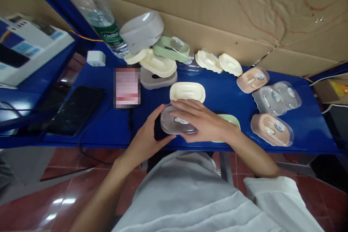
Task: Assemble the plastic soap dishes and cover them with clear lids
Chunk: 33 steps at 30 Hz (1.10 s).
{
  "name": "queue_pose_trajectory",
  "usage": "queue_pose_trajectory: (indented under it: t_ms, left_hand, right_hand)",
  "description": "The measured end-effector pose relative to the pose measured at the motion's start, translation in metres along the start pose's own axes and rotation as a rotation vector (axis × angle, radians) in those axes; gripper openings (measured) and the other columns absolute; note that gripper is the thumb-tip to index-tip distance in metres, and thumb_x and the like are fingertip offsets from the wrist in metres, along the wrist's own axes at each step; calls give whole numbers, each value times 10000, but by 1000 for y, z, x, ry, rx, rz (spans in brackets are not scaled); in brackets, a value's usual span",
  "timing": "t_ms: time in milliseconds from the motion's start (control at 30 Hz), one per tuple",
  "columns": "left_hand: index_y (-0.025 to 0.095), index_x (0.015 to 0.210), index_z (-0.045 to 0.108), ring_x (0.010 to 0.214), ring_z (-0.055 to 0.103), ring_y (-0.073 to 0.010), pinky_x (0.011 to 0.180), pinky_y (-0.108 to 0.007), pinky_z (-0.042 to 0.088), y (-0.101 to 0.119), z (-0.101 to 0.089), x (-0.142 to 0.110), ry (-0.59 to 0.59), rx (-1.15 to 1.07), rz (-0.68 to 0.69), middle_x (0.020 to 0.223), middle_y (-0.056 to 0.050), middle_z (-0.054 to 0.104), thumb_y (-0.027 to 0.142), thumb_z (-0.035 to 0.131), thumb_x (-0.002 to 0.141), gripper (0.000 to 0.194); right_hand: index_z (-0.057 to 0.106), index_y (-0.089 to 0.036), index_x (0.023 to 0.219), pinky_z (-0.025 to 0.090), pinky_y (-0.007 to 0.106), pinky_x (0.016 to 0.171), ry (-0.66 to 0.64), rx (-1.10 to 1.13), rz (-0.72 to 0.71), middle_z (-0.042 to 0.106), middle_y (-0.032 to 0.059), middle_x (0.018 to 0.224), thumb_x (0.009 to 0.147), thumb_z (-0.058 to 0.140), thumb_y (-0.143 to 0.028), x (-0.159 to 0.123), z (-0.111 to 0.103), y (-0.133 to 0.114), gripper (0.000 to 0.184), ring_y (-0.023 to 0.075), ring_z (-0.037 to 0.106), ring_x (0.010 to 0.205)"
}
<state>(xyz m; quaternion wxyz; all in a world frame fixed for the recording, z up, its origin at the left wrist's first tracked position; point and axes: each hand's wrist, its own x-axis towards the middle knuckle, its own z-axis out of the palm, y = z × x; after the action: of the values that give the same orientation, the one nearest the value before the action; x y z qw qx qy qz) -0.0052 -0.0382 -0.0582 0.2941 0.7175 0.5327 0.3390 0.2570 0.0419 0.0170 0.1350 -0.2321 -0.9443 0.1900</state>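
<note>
Both my hands hold one soap box with a clear lid [174, 123] over the near edge of the blue table [231, 94]. My left hand [148, 136] cups its left end, fingers curled round a dark base. My right hand [202, 121] lies flat across the lid, fingers pressing down. A cream soap box [187, 92] sits just behind them. A pale green box [231, 119] lies partly hidden under my right wrist.
Several more soap boxes in cream, green, grey and pink [272, 128] lie along the back and right of the table. A water bottle [95, 11] and white charger [96, 58] stand at the back left. A black phone [76, 110] lies at the left. Cardboard [244, 14] lines the wall.
</note>
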Motion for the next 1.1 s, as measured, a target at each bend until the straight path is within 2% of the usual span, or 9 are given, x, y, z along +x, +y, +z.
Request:
queue_pose_trajectory:
  t_ms: [100, 233, 367, 600, 767, 867, 933, 1000, 1100]
  left_hand:
    - [337, 1739, 255, 1601, 511, -344, 1295, -543, 486, -1, 0, 0, -8, -11, -23, 1751, -154, 469, 459, 835, 968, 973]
    - [346, 1736, 261, 1606, 503, -346, 1314, -558, 457, 2, 0, 3, 1, -24, 12, 1759, -156, 451, 456, 832, 969, 962]
    - [328, 1712, 325, 1600, 509, -350, 1302, -554, 473, 3, -2, 5, -8, 11, 56, 1717, -152, 502, 458, 805, 988, 878]
    - [337, 1704, 348, 1596, 506, -350, 1306, -575, 460, 4, -3, 9, -45, 25, 72, 1716, -130, 505, 445, 798, 993, 848]
    - [334, 1705, 346, 1608, 484, -341, 1305, -568, 460, 10, -6, 6, -45, 63, 88, 1740, -135, 460, 436, 771, 1014, 817]
    - [341, 1679, 397, 1595, 492, -339, 1309, -559, 455, 15, -23, 6, 77, 169, 104, 1718, -119, 483, 458, 735, 1034, 737]
    - [326, 1634, 471, 1586, 493, -342, 1332, -564, 418, 15, -40, 11, 263, 306, 37, 1660, -121, 532, 458, 676, 1063, 621]
    - [297, 1577, 550, 1653, 385, -374, 1375, -602, 325, 11, -56, 19, 387, 471, -69, 1713, -139, 449, 495, 621, 1084, 536]
    - [249, 1516, 623, 1722, 198, -455, 1394, -717, 128, 1, -68, 33, 371, 657, -167, 1825, -157, 259, 581, 553, 1098, 539]
  right_hand:
    - [565, -218, 1623, 264, 632, 1382, -21, -88, -5, 424, 157, 1784, 1055, 685, -382, 5, 10, -3, 603, 346, 374, 1680]
    - [539, -277, 1659, 341, 617, 1340, -65, -152, -1, 419, 153, 1788, 1087, 679, -419, 0, 8, -1, 606, 348, 387, 1670]
    - [495, -323, 1690, 333, 609, 1340, -103, -188, -23, 407, 128, 1800, 1079, 705, -430, -2, 6, -3, 655, 340, 360, 1681]
    - [532, -310, 1673, 419, 585, 1284, -119, -156, 4, 424, 122, 1791, 1065, 703, -383, 3, 7, -4, 636, 358, 403, 1646]
    - [448, -336, 1716, 324, 670, 1327, -110, -262, 4, 326, 118, 1838, 1001, 804, -381, 2, 13, -5, 801, 407, 338, 1680]
    - [402, -342, 1738, 393, 670, 1281, -86, -316, 71, 296, 147, 1845, 1000, 808, -401, 0, 15, -5, 845, 437, 374, 1652]
    - [379, -343, 1750, 459, 641, 1232, -75, -326, 93, 307, 156, 1839, 1026, 772, -417, 0, 15, -4, 827, 437, 419, 1619]
    - [369, -345, 1756, 481, 628, 1215, -68, -331, 87, 318, 153, 1835, 1039, 755, -420, -1, 14, -2, 818, 433, 435, 1604]
    - [380, -336, 1751, 480, 626, 1219, -61, -329, 86, 325, 153, 1832, 1035, 762, -426, -1, 14, -1, 817, 431, 441, 1599]
